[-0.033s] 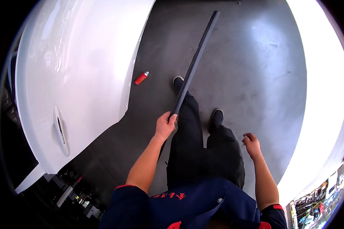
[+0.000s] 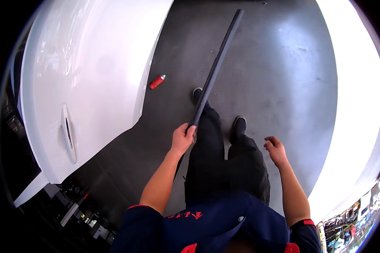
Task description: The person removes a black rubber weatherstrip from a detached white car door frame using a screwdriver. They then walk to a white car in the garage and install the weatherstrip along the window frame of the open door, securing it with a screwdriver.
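Note:
My left hand [image 2: 184, 137] is closed around the lower part of a long dark grey trim strip [image 2: 216, 67]. From the fist the strip slants up and to the right, over my left leg and above the floor. A thin dark end of it shows below the hand, beside my forearm. My right hand [image 2: 275, 150] hangs free to the right of my legs, with its fingers loosely bent and nothing visible in them.
A white car door [image 2: 97, 76] with a handle [image 2: 67, 133] stands at my left. Another bright white body panel [image 2: 354, 105] curves along the right. A red spray can [image 2: 157, 82] is on the grey floor [image 2: 278, 71] near the door's edge. Cluttered equipment [image 2: 350, 232] shows at lower right.
My right hand has risen slightly and shifted a little left. The left hand keeps its grip on the trim strip, which has barely moved. The view has shifted slightly.

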`<state>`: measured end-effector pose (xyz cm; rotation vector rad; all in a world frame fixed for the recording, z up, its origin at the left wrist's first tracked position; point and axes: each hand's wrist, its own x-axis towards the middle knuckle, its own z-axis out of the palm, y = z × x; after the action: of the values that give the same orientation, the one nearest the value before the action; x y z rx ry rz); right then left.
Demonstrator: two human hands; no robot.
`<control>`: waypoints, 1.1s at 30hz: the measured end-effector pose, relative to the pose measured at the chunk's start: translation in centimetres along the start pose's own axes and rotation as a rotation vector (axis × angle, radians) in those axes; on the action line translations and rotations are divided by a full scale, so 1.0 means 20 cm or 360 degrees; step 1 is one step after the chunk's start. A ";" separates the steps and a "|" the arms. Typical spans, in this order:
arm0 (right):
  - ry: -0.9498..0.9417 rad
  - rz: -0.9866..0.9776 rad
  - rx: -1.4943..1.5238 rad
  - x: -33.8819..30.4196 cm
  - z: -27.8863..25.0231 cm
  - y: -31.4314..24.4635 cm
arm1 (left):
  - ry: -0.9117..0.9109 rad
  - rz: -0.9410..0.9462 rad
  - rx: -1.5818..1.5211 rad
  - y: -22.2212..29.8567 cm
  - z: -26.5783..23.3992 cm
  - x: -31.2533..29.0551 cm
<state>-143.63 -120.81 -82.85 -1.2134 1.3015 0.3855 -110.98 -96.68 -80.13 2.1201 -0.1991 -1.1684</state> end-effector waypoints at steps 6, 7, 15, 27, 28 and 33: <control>-0.1094 -0.0467 0.0279 -0.49 0.71 -0.75 | 0.0028 -0.0096 -0.0368 0.06 -0.14 -0.87; -0.1146 -0.0534 0.0328 -0.58 0.84 -0.78 | 0.0031 0.0022 -0.0303 0.02 -0.17 -0.98; -0.0575 -0.0573 0.0574 -1.05 1.46 -0.72 | 0.0337 0.0119 -0.0204 -0.64 -0.55 -1.91; -0.1554 -0.0173 -0.0384 -1.83 3.04 0.08 | 0.0732 -0.0089 0.0355 -1.69 -1.33 -2.65; -0.1459 -0.0155 -0.0393 -1.87 3.15 0.06 | 0.0739 -0.0116 0.0335 -1.76 -1.37 -2.64; -0.1298 -0.0184 -0.0586 -1.77 3.57 -0.20 | 0.0929 -0.0110 0.0156 -2.11 -1.47 -2.57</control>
<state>-114.41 -48.90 -63.89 -1.2265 0.4632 0.9483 -125.53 -27.85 -61.72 2.4706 0.0871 -0.5411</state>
